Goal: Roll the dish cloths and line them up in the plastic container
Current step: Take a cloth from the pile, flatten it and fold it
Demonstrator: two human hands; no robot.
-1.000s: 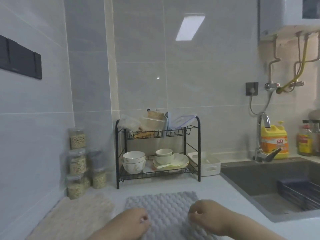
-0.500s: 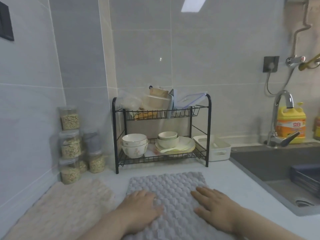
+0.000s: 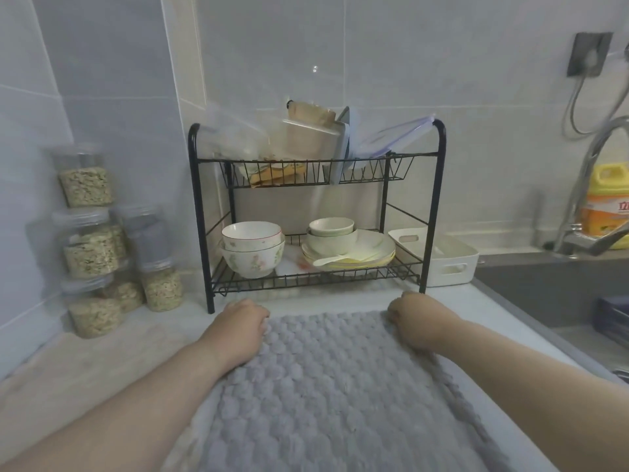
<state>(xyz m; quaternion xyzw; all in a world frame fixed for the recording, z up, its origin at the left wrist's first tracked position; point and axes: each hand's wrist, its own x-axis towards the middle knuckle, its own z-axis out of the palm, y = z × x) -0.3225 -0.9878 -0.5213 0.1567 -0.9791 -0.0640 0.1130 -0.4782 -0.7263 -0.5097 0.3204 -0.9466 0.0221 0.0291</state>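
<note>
A grey bubble-textured dish cloth [image 3: 326, 386] lies flat on the white counter in front of me. My left hand [image 3: 238, 330] grips its far left corner with curled fingers. My right hand [image 3: 420, 323] grips its far right corner the same way. A white plastic container [image 3: 449, 264] with cut-out handles stands beyond the cloth, to the right of the dish rack. A beige cloth [image 3: 85, 376] lies flat on the counter to the left, partly under my left forearm.
A black two-tier dish rack [image 3: 316, 212] with bowls and plates stands just behind the cloth. Stacked jars of grain [image 3: 92, 240] fill the left corner. The sink [image 3: 561, 301], a tap [image 3: 592, 212] and a yellow detergent bottle [image 3: 609, 206] are on the right.
Both hands moved from lying flat on the middle of the grey cloth to its far corners, where the fingers have curled onto the edge. The view has tilted down and closer.
</note>
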